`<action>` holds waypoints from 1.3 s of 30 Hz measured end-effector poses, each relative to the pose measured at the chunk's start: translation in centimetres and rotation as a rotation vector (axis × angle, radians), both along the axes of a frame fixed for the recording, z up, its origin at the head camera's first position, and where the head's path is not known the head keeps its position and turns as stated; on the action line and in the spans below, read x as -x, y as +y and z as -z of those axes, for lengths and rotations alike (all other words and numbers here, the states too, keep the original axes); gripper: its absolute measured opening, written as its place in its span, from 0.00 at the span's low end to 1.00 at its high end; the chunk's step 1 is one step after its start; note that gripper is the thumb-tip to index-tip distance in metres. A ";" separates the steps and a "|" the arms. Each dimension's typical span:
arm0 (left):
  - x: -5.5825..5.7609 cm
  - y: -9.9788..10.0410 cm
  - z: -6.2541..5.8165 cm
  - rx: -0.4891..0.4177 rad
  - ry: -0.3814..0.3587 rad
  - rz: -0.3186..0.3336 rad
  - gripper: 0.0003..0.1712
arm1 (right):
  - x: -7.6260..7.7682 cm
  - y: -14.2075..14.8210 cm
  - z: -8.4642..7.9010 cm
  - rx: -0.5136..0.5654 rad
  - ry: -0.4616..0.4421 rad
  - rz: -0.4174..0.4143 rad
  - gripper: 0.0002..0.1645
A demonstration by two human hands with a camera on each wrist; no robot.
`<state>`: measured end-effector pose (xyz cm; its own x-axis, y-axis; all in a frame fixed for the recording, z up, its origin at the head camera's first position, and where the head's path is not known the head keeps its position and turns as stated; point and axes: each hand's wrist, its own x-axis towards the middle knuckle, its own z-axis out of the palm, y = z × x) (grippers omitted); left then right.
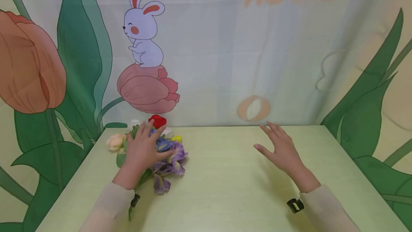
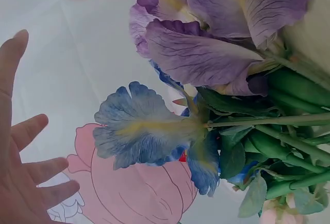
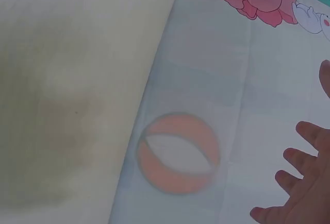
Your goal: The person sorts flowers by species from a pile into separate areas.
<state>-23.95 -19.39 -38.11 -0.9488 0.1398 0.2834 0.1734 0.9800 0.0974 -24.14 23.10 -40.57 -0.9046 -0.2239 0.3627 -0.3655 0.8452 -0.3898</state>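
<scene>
A bunch of artificial flowers lies on the left of the table, its green stems pointing toward the near edge. In it are a purple iris (image 1: 177,158), a blue iris (image 2: 142,126), a red flower (image 1: 157,121), a peach flower (image 1: 116,142) and a bit of yellow. Over the bunch my left hand (image 1: 143,149) hovers with fingers spread, covering part of the blooms in the head view. The left wrist view shows the left palm (image 2: 20,177) apart from the petals. My right hand (image 1: 283,149) is held above the right side of the table, fingers spread, holding nothing.
The pale yellow-green table (image 1: 222,182) ends at a white cloth backdrop (image 1: 206,46) printed with a rabbit (image 1: 145,35), tulips and large green leaves. Each wrist wears a black strap, the right strap (image 1: 295,205) showing below its sleeve.
</scene>
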 end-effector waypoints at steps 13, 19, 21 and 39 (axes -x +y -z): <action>-3.7 -2.1 2.4 -0.107 0.122 0.052 0.38 | -3.3 0.6 2.4 0.180 -0.026 -0.034 0.32; -4.8 -3.5 3.4 -0.149 0.092 0.021 0.33 | -4.5 1.3 2.5 0.213 -0.027 -0.002 0.28; -5.1 -3.8 3.8 -0.171 0.054 -0.003 0.31 | -4.8 1.6 2.5 0.220 -0.036 0.019 0.26; -4.4 -5.4 6.6 -0.270 -0.287 -0.144 0.12 | -6.2 2.9 4.1 0.221 -0.093 0.098 0.13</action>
